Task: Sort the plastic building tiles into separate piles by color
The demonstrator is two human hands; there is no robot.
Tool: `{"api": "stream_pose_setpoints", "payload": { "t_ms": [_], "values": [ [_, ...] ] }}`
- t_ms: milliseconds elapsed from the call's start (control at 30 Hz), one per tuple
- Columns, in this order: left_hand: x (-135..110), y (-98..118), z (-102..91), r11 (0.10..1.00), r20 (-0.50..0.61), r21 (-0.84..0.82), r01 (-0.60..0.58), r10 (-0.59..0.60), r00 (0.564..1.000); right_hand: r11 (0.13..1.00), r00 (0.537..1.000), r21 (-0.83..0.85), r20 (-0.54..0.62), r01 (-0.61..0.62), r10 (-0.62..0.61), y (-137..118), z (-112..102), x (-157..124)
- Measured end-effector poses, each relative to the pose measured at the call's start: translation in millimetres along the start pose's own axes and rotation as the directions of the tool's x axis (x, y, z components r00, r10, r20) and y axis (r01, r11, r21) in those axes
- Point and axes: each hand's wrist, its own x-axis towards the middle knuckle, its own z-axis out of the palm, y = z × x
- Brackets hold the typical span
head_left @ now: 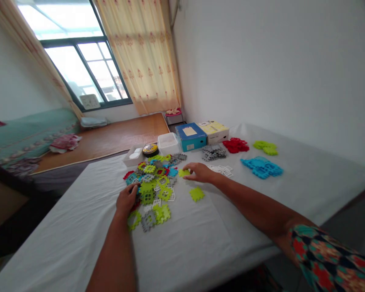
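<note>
A heap of mixed interlocking plastic tiles (147, 187) in yellow-green, grey, blue, red and white lies on the white cloth. At the heap's left edge is my left hand (127, 198), its fingers curled against the pieces; what they hold, if anything, is hidden. Just right of the heap, my right hand (200, 172) pinches a yellow-green tile (184, 173) between thumb and fingers, low over the cloth. Another yellow-green tile (197, 194) lies flat by itself below that hand. White lattice pieces (223, 170) lie partly behind my right wrist.
Sorted piles stand to the right: grey (213, 153), red (235, 144), yellow-green (265, 147) and blue (262, 167). Behind are a blue box (191, 137), a yellow-white box (214, 132), a clear plastic container (168, 143), a round tin (151, 149) and a white tray (129, 161).
</note>
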Motion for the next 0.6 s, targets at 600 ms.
{"api": "stream_pose_setpoints", "payload": {
  "t_ms": [600],
  "values": [
    [4.6,-0.2,-4.2,1.000,-0.015,-0.001,0.007,-0.007,1.000,0.424,0.198,0.145,-0.721,-0.894,0.664,238.7,-163.9,-204.8]
  ]
}}
